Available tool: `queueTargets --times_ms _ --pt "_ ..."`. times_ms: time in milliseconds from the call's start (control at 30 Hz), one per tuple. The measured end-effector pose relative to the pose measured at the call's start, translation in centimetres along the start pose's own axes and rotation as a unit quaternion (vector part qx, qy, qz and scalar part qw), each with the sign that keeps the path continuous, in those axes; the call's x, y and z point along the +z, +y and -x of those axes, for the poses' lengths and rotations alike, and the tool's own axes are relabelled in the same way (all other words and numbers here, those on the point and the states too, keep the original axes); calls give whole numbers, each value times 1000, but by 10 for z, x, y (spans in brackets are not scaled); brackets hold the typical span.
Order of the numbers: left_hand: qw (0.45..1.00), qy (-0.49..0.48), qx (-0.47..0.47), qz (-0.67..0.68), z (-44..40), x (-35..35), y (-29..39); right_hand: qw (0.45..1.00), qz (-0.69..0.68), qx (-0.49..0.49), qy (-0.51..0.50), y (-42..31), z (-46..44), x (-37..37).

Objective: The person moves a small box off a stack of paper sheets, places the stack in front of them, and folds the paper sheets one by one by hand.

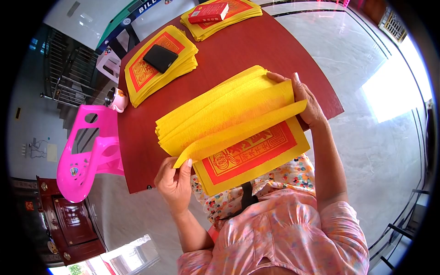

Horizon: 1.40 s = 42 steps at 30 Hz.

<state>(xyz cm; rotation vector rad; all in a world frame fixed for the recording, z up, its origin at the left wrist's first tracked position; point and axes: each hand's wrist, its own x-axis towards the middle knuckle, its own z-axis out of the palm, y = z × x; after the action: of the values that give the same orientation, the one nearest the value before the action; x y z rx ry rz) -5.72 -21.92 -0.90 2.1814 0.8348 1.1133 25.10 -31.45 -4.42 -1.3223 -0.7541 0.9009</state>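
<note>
A stack of yellow joss paper (215, 112) lies at the near edge of the red table, its upper sheets bent back and fanned. Beneath the lifted fold shows a sheet with a red printed panel (250, 153), overhanging the edge toward my lap. My left hand (174, 181) pinches the left corner of the folded sheet between thumb and fingers. At the other end, my right hand (302, 98) grips the right side of the paper, thumb up along the edge and some fingers hidden behind it.
On the red table (229, 55), a black phone (160, 58) rests on one yellow paper stack (137, 87), and a small red box (208, 13) on another stack (250, 14). A mug (120, 100) stands at the left edge, beside a pink plastic chair (91, 156).
</note>
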Motion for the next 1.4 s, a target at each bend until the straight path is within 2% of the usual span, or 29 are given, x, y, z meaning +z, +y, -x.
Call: queueTargets --times_ms 67,167,233,300,400,467,600,667,800,867,900,933,1000,1033,1100,1233,1300,1400 --pt "998 8 -43 34 1 2 1 998 37 -45 28 2 0 1" --pt "994 14 -95 58 2 2 2 998 37 -22 36 2 0 1" --pt "994 24 -82 63 2 5 -1 999 25 -12 37 3 0 0" --pt "995 33 -68 68 3 6 -4 1000 2 -26 -12 8 -2 -6" --pt "988 36 -111 100 5 6 -5 995 38 -77 -51 13 -3 -7" --pt "987 56 -132 76 4 7 -4 997 25 -54 -55 10 -3 -6" --pt "986 53 -113 109 5 7 -3 997 -21 -13 -69 0 -2 -2" --pt "972 135 -106 158 2 10 6 997 -22 -13 -69 0 -2 -2" --pt "967 192 -35 165 5 5 9 999 2 5 -40 -3 0 0" --pt "995 45 53 69 10 -2 5 999 -13 -10 -37 -1 -1 2" --pt "997 -40 62 36 9 -6 10 999 -28 -25 -34 0 -1 2" --pt "997 -39 61 36 7 -4 13 999 -28 -25 -35 2 -2 2" --pt "978 -173 110 -34 2 7 18 999 -5 -50 -14 5 -4 1" --pt "978 -172 110 -33 2 9 18 999 -5 -50 -14 6 -4 1" --pt "955 -270 102 -72 2 13 17 998 -2 -67 -1 6 -4 2" --pt "934 -324 97 -119 3 16 20 998 -12 -66 11 3 -3 3" --pt "919 -357 89 -139 2 16 23 998 59 -26 -8 0 -1 1" --pt "915 -364 83 -152 3 17 26 996 78 -23 -43 2 -4 -3"
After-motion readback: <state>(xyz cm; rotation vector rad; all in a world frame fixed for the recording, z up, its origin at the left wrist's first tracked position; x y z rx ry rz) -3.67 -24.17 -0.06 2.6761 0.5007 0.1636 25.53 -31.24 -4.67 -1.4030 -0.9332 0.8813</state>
